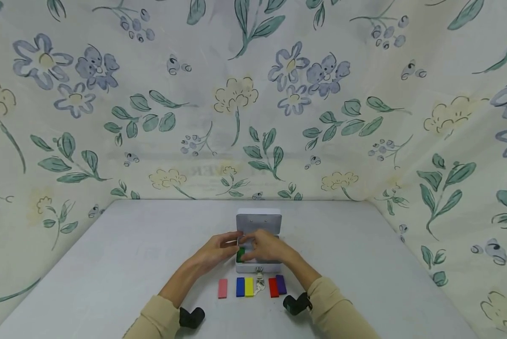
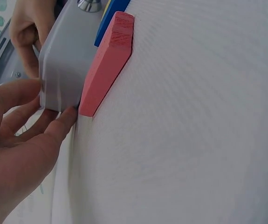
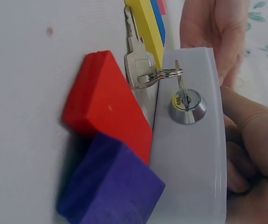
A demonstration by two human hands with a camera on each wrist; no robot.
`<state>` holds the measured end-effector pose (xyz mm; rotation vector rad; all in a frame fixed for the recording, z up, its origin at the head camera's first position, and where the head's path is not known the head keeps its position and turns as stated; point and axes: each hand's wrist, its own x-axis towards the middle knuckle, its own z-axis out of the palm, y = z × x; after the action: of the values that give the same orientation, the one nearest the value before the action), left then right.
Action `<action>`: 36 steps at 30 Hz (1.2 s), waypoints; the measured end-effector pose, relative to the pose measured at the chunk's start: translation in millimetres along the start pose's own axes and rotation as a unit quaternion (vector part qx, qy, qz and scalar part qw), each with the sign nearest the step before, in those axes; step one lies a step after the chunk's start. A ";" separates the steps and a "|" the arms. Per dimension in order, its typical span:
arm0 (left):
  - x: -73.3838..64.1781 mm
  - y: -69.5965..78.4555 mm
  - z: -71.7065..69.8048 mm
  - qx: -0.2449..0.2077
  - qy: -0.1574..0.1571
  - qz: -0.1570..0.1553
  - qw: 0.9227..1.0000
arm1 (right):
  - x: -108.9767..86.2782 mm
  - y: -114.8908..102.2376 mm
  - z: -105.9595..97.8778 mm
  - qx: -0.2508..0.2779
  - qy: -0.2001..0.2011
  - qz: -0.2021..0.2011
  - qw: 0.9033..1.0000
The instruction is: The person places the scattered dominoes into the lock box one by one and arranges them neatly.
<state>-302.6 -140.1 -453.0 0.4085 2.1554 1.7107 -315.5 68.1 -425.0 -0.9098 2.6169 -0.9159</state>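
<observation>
A grey metal lockbox (image 1: 258, 268) stands with its lid (image 1: 258, 223) raised, a key in its front lock (image 3: 188, 106). Against the box's left side, my left hand (image 1: 216, 250) rests its fingertips, fingers loosely extended; the left wrist view shows them at the wall's rim and lower edge. Over the box's inside, my right hand (image 1: 267, 246) reaches down with bent fingers and pinches a green block (image 1: 240, 254) by the left wall. Its fingertips are partly hidden by the front wall in the right wrist view.
Along the box's front lie a pink block (image 1: 222, 288), a blue block (image 1: 240, 287), a yellow block (image 1: 249, 286), a red block (image 1: 273, 287) and a purple block (image 1: 281, 285). A second key (image 3: 140, 65) hangs from the lock key's ring. Floral cloth (image 1: 236, 141) rises behind the white table (image 1: 151, 226).
</observation>
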 end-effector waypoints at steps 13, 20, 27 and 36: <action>1.5 2.3 -0.1 0.001 0.007 -0.007 1.000 | -15.9 1.7 -12.1 0.001 0.052 -0.004 0.999; 1.1 3.7 0.9 0.004 0.014 -0.014 1.000 | -29.3 -0.8 -22.1 0.010 0.063 -0.010 0.998; -0.3 1.8 0.8 0.010 0.006 -0.007 1.000 | -43.6 -2.0 -24.7 0.013 0.073 -0.012 0.997; 0.3 -0.3 1.4 0.018 0.016 -0.020 1.000 | -61.5 2.5 -30.0 0.007 0.061 -0.029 0.998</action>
<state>-302.2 -138.9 -453.6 0.3478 2.2042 1.6704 -280.3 122.5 -402.8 -0.9601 2.6951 -1.0337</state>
